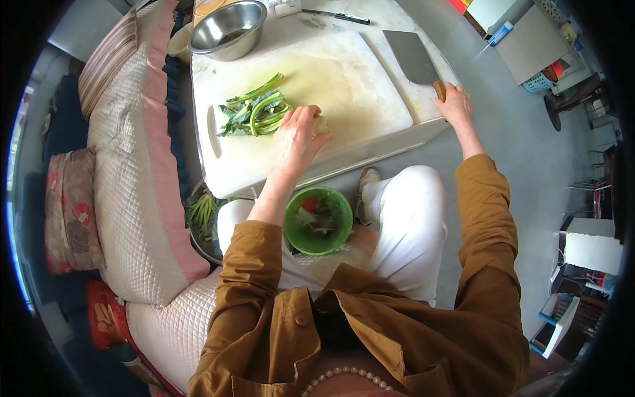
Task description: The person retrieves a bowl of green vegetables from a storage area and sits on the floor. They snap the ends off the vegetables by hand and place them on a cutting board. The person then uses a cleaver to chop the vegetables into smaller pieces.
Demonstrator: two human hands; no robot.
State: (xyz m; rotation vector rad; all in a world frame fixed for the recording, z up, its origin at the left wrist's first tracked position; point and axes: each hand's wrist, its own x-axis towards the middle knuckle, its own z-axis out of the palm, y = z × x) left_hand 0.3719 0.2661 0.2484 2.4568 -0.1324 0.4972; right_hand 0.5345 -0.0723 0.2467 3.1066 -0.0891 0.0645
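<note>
My left hand [299,135] is over the white plastic cutting board [362,89], its fingers curled around a pale vegetable piece [321,126], possibly cauliflower and mostly hidden by the hand. Just left of that hand lies a pile of green leaf stalks [258,111] with leafy ends. At the table's right edge, my right hand [455,105] grips the wooden handle of a cleaver [411,57]. The cleaver's blade rests flat on the tabletop, beside the board.
A stainless steel bowl [229,32] stands behind the board, with a black-handled knife [342,17] farther right. Between my legs is a green plastic bin [317,243] with scraps inside. Greens [202,214] fill a basin below the table's left corner. A quilted sofa [131,198] borders the left.
</note>
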